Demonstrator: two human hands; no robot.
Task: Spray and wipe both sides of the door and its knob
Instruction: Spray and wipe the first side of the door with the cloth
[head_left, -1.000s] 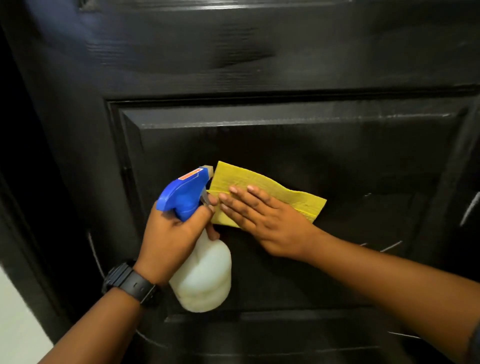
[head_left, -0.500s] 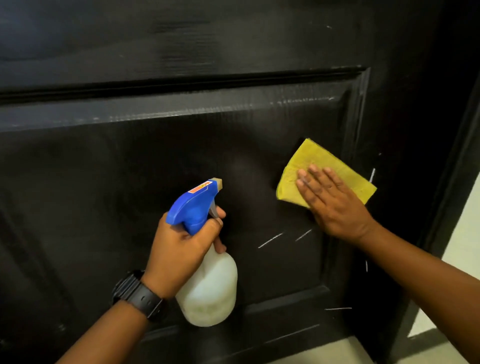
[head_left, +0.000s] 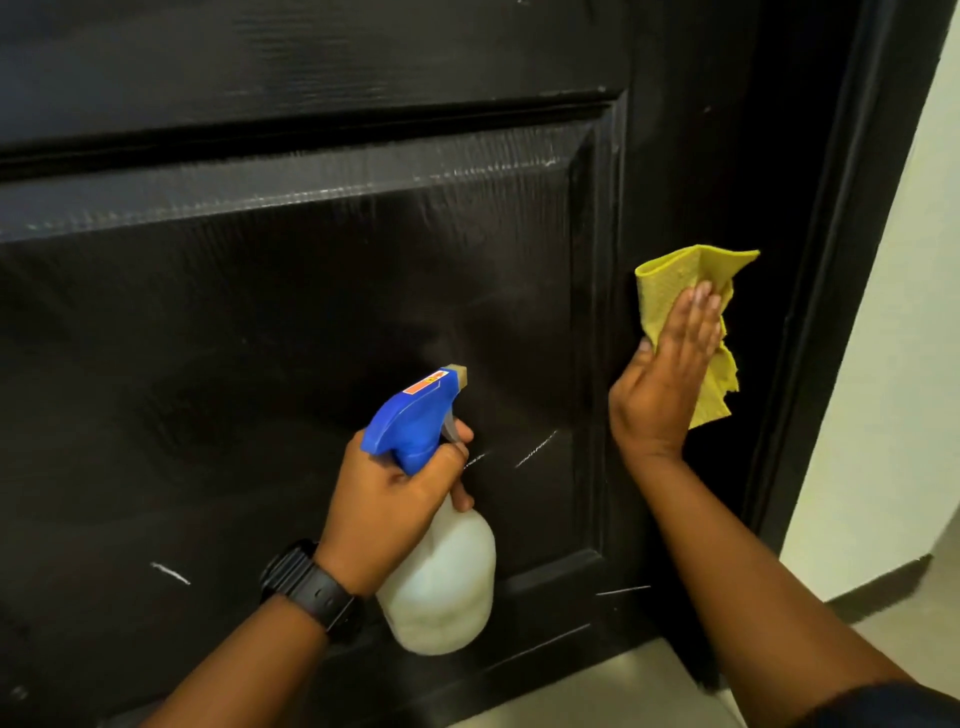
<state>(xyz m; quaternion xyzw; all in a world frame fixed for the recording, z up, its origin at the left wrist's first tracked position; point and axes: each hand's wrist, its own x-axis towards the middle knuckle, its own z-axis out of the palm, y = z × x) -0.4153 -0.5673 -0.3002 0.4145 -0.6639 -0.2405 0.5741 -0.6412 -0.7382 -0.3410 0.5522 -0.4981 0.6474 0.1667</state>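
A black panelled door (head_left: 291, 312) fills most of the view. My left hand (head_left: 395, 499) grips a white spray bottle (head_left: 441, 587) with a blue trigger head, its nozzle pointing at the door's lower panel. My right hand (head_left: 665, 379) presses a yellow cloth (head_left: 685, 280) flat against the door's right stile, beside the raised panel's edge. No knob is in view.
The black door frame (head_left: 831, 312) runs down the right side, with a pale wall (head_left: 893, 364) beyond it. A light tiled floor (head_left: 623, 691) shows under the door's bottom edge. Several white scratch marks dot the lower panel. A black watch sits on my left wrist.
My right hand has slid the yellow cloth rightwards across the panel onto the door's right stile. The view has shifted right with it. My left hand has kept its hold on the spray bottle.
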